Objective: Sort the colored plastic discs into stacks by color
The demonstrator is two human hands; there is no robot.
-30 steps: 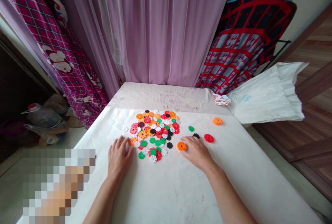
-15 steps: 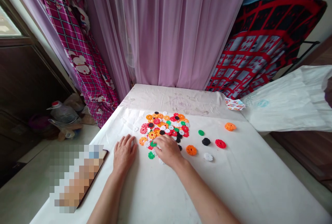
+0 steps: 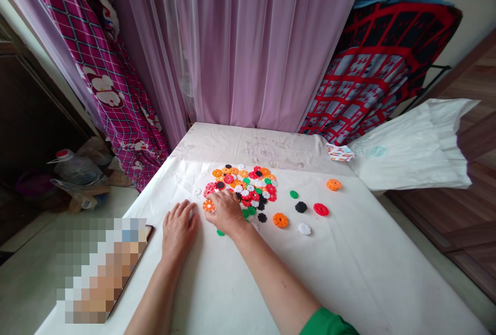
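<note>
A white-covered table (image 3: 217,293) is filling the near and middle scene. A pile of notched discs (image 3: 250,188) is lying around its centre. The left hand (image 3: 179,231) is resting palm down just left of the pile, fingers slightly spread. The right hand (image 3: 227,213) is reaching over the pile's near left part, fingers bent — whether they are pinching the orange-and-white disc (image 3: 207,203) showing beside them, I cannot tell. Right of the pile, an orange disc (image 3: 280,220) is lying near — a green disc (image 3: 293,194) farther.
</note>
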